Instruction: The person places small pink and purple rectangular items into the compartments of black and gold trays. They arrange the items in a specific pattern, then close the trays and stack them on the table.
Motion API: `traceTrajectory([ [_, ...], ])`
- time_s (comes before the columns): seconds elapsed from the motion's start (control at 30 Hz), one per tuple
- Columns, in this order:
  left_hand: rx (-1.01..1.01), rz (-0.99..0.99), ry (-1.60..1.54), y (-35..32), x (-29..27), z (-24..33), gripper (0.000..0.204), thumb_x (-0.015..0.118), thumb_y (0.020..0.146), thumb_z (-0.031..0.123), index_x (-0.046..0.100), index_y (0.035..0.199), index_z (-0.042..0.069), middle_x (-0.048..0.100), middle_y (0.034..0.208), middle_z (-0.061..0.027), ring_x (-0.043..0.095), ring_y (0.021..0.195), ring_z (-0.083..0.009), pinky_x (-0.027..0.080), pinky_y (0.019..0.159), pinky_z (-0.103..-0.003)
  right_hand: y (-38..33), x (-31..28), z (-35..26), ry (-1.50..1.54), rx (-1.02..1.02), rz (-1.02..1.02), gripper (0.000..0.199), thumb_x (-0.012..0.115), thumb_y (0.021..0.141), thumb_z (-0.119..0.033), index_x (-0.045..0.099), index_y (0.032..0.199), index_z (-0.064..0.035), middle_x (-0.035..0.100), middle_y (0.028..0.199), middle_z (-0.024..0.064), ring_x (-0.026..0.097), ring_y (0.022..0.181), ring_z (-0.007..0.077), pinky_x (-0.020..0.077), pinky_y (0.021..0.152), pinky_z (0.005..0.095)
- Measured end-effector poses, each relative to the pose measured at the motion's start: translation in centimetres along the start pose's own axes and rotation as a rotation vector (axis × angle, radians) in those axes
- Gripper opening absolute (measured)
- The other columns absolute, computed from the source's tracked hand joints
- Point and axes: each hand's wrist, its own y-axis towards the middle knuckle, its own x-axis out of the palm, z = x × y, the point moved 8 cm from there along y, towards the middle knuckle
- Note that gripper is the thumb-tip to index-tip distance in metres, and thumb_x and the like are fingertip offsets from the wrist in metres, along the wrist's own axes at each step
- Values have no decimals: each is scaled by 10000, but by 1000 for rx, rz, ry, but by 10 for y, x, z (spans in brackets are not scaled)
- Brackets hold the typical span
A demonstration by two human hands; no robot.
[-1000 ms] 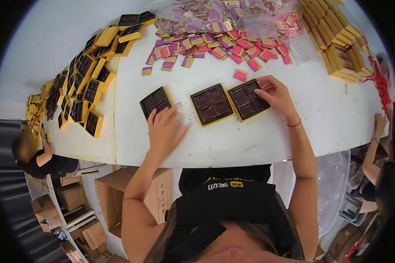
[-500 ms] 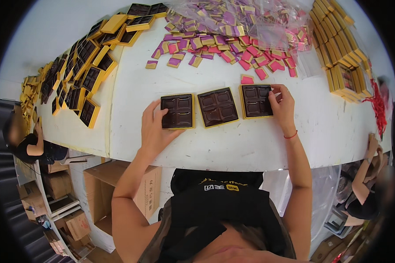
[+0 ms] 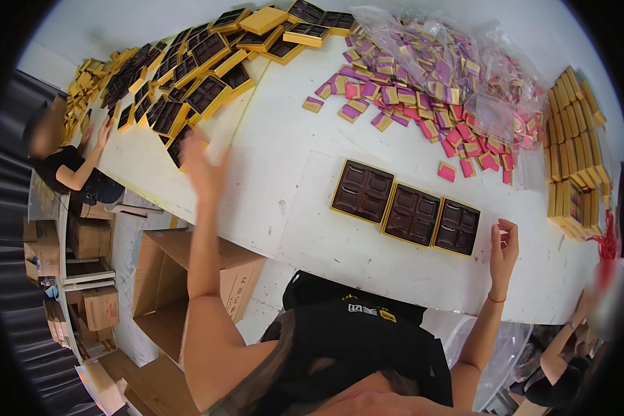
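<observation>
Three dark brown trays with gold rims lie side by side on the white table (image 3: 284, 187): left tray (image 3: 362, 191), middle tray (image 3: 412, 214), right tray (image 3: 457, 227). My right hand (image 3: 504, 244) rests on the table just right of the right tray, fingers loosely curled, holding nothing. My left hand (image 3: 202, 166) is raised and blurred far to the left, fingers spread, close to a spread of gold-rimmed trays (image 3: 187, 104). It holds nothing.
A heap of pink, purple and gold wrapped sweets (image 3: 451, 104) spills from a clear bag at the back. Stacks of gold box lids (image 3: 574, 149) stand at the right. Another person (image 3: 69, 166) works at the far left. Cardboard boxes (image 3: 166, 277) sit under the table.
My left hand has left the left tray and swung out to the far left. My right hand has come off the right tray to its right side. The view has tilted.
</observation>
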Motion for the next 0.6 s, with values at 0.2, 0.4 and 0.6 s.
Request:
traceTrajectory([
  [0.2, 66, 0, 209, -42, -15, -13, 427, 678, 849, 112, 607, 1266, 57, 599, 1091, -136, 510, 1029, -352, 421, 931, -448, 12, 26, 6, 60, -8, -111, 239, 654, 918, -106, 616, 1138, -18, 636, 995, 13, 541, 742, 61, 429, 619, 197],
  [0.4, 314, -149, -116, -80, 22, 137, 382, 704, 802, 50, 670, 1181, 73, 619, 980, -78, 535, 936, -279, 430, 821, -392, 27, 55, -54, 35, -210, -146, 261, 686, 873, -88, 641, 1126, -47, 647, 1086, 89, 624, 985, 199, 494, 766, 299],
  [0.6, 422, -269, -324, -86, 26, 203, 493, 737, 809, 202, 614, 1271, 83, 579, 1240, -135, 489, 1159, -307, 356, 967, -450, -5, 43, -66, -51, -287, -187, 489, 730, 842, -170, 564, 1286, -48, 548, 1312, 163, 462, 1263, 338, 366, 1069, 407],
])
